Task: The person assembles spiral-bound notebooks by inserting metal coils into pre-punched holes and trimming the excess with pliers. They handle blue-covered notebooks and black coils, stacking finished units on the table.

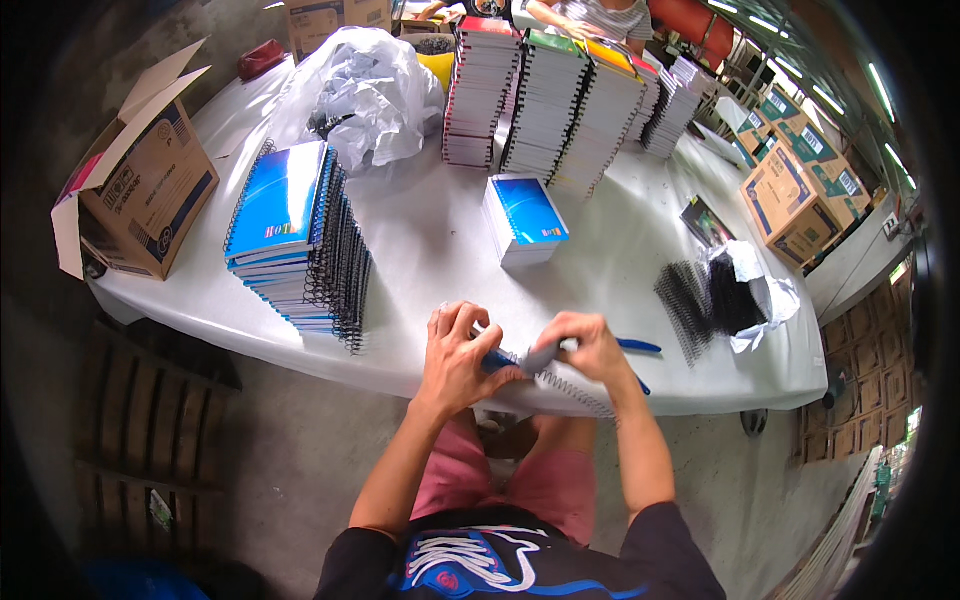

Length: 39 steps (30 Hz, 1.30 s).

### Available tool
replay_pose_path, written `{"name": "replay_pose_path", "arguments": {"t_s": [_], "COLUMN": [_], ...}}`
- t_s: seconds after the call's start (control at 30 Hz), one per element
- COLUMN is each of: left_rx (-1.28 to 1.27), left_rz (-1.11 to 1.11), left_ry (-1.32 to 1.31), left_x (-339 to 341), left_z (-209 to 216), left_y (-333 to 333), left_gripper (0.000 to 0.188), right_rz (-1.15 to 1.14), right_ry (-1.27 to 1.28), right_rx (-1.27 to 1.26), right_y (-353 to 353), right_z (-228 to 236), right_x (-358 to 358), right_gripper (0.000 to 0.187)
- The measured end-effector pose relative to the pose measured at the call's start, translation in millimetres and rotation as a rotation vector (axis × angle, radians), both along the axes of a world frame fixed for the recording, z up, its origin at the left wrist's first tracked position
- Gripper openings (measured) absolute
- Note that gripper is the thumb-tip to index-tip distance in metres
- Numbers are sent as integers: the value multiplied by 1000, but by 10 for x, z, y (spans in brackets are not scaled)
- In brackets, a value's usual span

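At the table's front edge, my left hand (460, 355) is closed round a small blue-covered notebook (497, 360), mostly hidden by the fingers. Close beside it, my right hand (592, 345) pinches a grey rounded thing (540, 357), blurred and of a kind I cannot make out. A dark wire spiral coil (575, 388) runs along the notebook's edge and sticks out below my right hand, toward the table edge. Just right of that hand lies a tool with blue handles (640, 346), partly hidden behind the wrist.
Left stands a stack of blue spiral notebooks (285, 210); ahead, a stack of blue-covered pads (527, 215). Loose black coils (685, 305) lie right. Tall notebook stacks (545, 100), a plastic bag (365, 100) and an open carton (150, 190) stand farther off. Another person (610, 18) is across the table.
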State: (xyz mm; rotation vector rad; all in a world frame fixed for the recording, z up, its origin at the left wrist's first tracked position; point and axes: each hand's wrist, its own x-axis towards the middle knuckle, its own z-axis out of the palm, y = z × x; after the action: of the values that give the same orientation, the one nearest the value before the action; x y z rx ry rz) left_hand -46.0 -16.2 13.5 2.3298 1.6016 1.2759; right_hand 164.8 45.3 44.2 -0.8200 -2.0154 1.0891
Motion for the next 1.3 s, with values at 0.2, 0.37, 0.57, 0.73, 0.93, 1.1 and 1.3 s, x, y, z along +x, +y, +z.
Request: {"name": "replay_pose_path", "arguments": {"t_s": [0.2,0.37,0.57,0.73,0.93,1.1,1.3], "left_rx": [39,5,-43,-22,-126,-294,-135], "left_rz": [15,25,-20,-51,-94,-149,-159], "left_ry": [-79,-304,-507,-468,-708,-779,-662], "left_x": [-6,11,-26,-24,-63,-94,-99], "left_z": [29,-23,-160,-181,-352,-336,-427], "left_y": [4,78,174,200,268,307,303], "left_gripper": [53,56,62,81,94,97,96], "right_rz": [144,65,-119,-194,-73,65,222], "right_ry": [63,446,105,-97,-100,125,247], "right_rx": [-24,-212,-215,17,26,-34,-43], "right_y": [-160,-24,17,60,94,16,60], "right_z": [138,-61,-32,-75,28,87,148], "right_x": [-134,-44,-94,-221,-367,-484,-645], "right_gripper": [34,27,29,29,27,22,22]}}
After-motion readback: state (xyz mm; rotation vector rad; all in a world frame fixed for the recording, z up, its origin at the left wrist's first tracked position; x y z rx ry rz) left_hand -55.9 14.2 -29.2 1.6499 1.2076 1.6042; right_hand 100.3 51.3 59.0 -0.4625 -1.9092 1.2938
